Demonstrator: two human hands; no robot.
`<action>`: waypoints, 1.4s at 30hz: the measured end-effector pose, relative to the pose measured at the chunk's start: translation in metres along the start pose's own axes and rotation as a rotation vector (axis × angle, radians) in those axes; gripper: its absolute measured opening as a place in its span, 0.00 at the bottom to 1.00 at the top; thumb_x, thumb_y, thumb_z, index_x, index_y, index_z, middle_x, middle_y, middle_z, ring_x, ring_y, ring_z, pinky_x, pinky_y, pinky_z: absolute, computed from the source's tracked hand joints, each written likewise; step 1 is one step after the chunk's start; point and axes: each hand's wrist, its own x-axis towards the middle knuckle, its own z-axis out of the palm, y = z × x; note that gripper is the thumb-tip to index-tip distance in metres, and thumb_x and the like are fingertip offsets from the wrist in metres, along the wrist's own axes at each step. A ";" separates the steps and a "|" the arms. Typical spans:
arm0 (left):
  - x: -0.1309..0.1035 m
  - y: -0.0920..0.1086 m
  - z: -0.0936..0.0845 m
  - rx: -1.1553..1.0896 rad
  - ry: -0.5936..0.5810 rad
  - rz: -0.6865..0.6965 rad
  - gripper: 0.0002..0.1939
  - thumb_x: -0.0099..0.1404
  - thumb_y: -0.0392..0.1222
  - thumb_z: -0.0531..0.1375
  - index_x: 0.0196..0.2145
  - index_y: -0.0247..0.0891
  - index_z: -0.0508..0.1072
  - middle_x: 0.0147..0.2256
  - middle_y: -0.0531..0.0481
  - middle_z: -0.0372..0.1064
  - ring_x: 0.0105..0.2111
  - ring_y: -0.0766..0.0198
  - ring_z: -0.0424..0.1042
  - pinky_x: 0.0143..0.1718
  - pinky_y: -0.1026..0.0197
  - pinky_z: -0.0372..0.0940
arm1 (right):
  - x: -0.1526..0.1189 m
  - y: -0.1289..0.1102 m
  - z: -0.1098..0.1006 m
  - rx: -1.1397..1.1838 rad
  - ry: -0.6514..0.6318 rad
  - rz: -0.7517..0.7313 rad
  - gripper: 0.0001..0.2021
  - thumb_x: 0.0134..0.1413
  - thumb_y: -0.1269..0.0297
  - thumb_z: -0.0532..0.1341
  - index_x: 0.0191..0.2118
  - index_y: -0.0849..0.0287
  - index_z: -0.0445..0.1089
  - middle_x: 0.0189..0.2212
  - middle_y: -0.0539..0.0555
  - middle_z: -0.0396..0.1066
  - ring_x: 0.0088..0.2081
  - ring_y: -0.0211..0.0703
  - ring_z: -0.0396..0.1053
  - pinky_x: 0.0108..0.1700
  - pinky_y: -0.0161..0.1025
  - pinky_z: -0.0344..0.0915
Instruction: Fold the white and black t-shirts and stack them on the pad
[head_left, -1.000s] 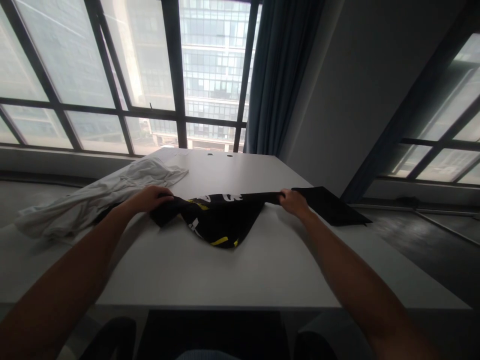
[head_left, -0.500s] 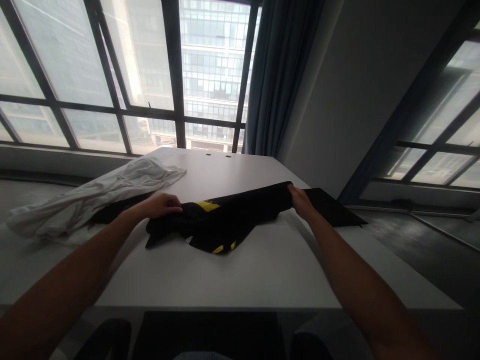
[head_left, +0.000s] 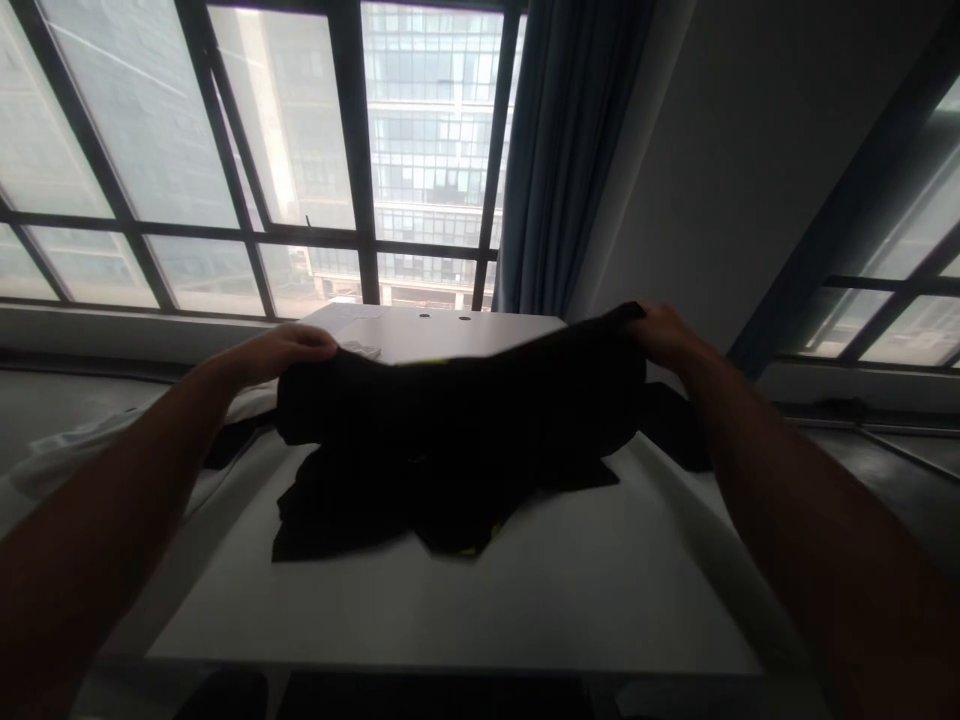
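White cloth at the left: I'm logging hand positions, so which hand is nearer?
Left. The left hand grips the black garment beside the white cloth; the right hand grips the garment's opposite end, farther away.

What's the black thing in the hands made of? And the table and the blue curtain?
The black thing looks like soft, matt cloth: its top edge sags and its lower edge hangs unevenly. The table is smooth and white, maybe laminated board; no grain shows. The curtain seems to be dull woven fabric, hanging in long folds.
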 end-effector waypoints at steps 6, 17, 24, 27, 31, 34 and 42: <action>0.069 0.002 0.046 0.300 0.254 -0.202 0.30 0.69 0.60 0.52 0.49 0.30 0.76 0.44 0.33 0.77 0.42 0.47 0.76 0.44 0.52 0.69 | 0.025 -0.007 0.072 -0.580 0.140 -0.023 0.32 0.59 0.62 0.62 0.66 0.72 0.60 0.62 0.74 0.64 0.63 0.61 0.64 0.63 0.51 0.61; 0.039 -0.026 0.162 0.618 -0.286 -0.177 0.40 0.71 0.67 0.45 0.66 0.35 0.66 0.67 0.29 0.58 0.64 0.31 0.60 0.59 0.30 0.58 | -0.073 0.099 0.105 -0.845 -0.779 0.015 0.42 0.61 0.35 0.55 0.72 0.58 0.55 0.74 0.63 0.46 0.73 0.62 0.44 0.70 0.59 0.49; 0.101 -0.054 0.180 0.586 -0.365 -0.203 0.45 0.71 0.70 0.42 0.73 0.35 0.52 0.73 0.32 0.43 0.71 0.33 0.44 0.65 0.31 0.50 | -0.068 0.119 0.097 -0.836 -0.704 0.041 0.38 0.67 0.37 0.46 0.74 0.52 0.50 0.75 0.56 0.41 0.75 0.58 0.37 0.71 0.66 0.40; 0.128 -0.059 0.188 0.582 -0.366 -0.160 0.44 0.72 0.68 0.42 0.74 0.36 0.50 0.73 0.33 0.42 0.72 0.34 0.43 0.66 0.30 0.46 | -0.069 0.126 0.101 -0.842 -0.611 0.056 0.35 0.68 0.39 0.45 0.73 0.50 0.52 0.75 0.55 0.43 0.75 0.57 0.39 0.71 0.66 0.40; 0.145 -0.059 0.194 0.588 -0.359 -0.129 0.41 0.74 0.65 0.39 0.74 0.37 0.48 0.73 0.35 0.40 0.73 0.39 0.39 0.67 0.29 0.42 | -0.070 0.129 0.104 -0.842 -0.536 0.046 0.32 0.70 0.42 0.44 0.72 0.52 0.55 0.74 0.56 0.47 0.74 0.55 0.41 0.72 0.64 0.40; 0.137 -0.050 0.192 0.618 -0.350 -0.106 0.38 0.75 0.62 0.39 0.74 0.39 0.49 0.74 0.38 0.38 0.73 0.42 0.39 0.68 0.33 0.42 | -0.074 0.127 0.103 -0.839 -0.530 0.053 0.31 0.71 0.44 0.44 0.72 0.54 0.56 0.74 0.57 0.47 0.74 0.53 0.42 0.72 0.62 0.40; 0.028 -0.023 0.165 0.416 -0.415 0.233 0.35 0.69 0.67 0.49 0.63 0.43 0.70 0.68 0.43 0.60 0.68 0.47 0.58 0.68 0.47 0.52 | -0.092 0.115 0.106 -0.892 -0.501 0.179 0.34 0.71 0.42 0.42 0.73 0.57 0.52 0.75 0.63 0.42 0.75 0.58 0.39 0.69 0.70 0.39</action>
